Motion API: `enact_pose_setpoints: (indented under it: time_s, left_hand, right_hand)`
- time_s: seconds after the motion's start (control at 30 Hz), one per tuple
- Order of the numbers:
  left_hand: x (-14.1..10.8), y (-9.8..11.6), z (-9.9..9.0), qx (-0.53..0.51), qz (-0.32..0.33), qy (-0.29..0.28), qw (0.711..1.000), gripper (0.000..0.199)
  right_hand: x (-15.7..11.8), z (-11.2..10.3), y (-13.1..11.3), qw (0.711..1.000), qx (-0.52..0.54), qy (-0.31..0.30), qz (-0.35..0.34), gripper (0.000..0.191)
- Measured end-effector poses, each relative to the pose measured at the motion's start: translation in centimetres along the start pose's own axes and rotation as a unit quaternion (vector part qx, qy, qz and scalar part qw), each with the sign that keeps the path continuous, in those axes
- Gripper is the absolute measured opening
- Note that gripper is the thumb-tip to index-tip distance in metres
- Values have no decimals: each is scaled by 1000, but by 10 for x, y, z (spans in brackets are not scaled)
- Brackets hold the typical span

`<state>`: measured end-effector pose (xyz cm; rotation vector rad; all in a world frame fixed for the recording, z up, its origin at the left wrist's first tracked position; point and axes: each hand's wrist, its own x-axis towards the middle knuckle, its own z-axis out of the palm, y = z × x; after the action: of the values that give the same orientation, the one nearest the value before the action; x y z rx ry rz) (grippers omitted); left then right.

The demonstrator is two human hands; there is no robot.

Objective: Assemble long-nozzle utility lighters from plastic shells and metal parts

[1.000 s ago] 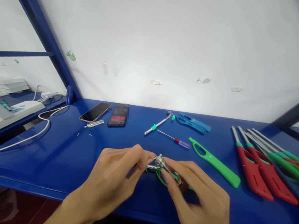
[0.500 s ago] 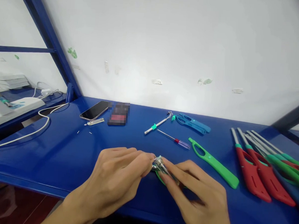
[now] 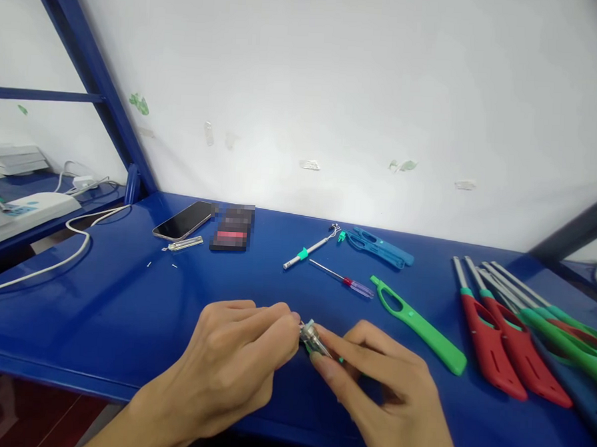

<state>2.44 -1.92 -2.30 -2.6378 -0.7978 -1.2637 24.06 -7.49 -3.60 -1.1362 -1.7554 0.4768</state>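
My right hand (image 3: 385,381) pinches a clear tube with a metal fitting (image 3: 312,335), which looks like a lighter's fuel tank, between thumb and fingers. My left hand (image 3: 244,354) is closed at the fitting's left end, its fingertips touching it. What exactly the left fingers grip is partly hidden. A bit of green plastic shows beneath the tank. Just beyond the hands lie a screwdriver (image 3: 355,287) with a purple-and-red handle and a green lighter shell half (image 3: 426,327).
A lighter's metal tube (image 3: 304,253) with wires and a blue lighter shell (image 3: 380,246) lie farther back. Several assembled lighters (image 3: 497,347) are on the right. At the left are a phone (image 3: 186,220), another clear tank (image 3: 185,243), a dark box (image 3: 231,228) and a white cable (image 3: 84,242).
The tank has turned slightly and sits a little lower, with both hands still together on it. The whole view has shifted slightly.
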Motion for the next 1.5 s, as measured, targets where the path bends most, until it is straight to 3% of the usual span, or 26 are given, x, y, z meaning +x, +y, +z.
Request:
enact_pose_setpoints:
  time_s: [0.3, 0.5, 0.73, 0.83, 0.97, 1.03, 1.1, 1.2, 1.27, 1.37, 1.5]
  left_hand:
    - [1, -1, 12, -11, 36, 47, 998, 33]
    - [1, -2, 3, 2, 25, 4, 1000, 31]
    - [8, 2, -11, 9, -47, -49, 998, 30]
    - [10, 3, -11, 25, -61, -46, 997, 22]
    - [10, 6, -2, 37, -69, -66, 995, 19]
    - [11, 8, 6, 25, -32, -99, 994, 22]
    - [18, 9, 15, 24, 16, -174, 984, 22]
    - [36, 10, 27, 43, 63, -310, 948, 36]
    - [48, 9, 32, 57, 75, -365, 926, 39]
    - [59, 6, 34, 65, 61, -400, 912, 43]
    - [54, -4, 29, 34, 21, -397, 917, 43]
  right_hand:
    - [0, 0, 1, 999, -16, -31, 21, 23]
    - [0, 0, 1, 999, -4, -25, 34, 21]
    - [3, -4, 0, 998, -46, 46, 1, 18]
    - [-2, -22, 10, 987, -126, 103, -13, 22]
    - [-21, -52, 24, 966, -196, 168, 17, 20]
    - [-32, -60, 27, 965, -205, 159, 27, 19]
    - [-40, -64, 27, 968, -205, 140, 24, 18]
    - [-46, -62, 26, 972, -199, 122, 19, 18]
    - [-46, -60, 27, 974, -199, 106, 25, 16]
    - [-44, -57, 30, 977, -198, 76, 36, 15]
    - [-44, -55, 32, 980, -185, 53, 52, 16]
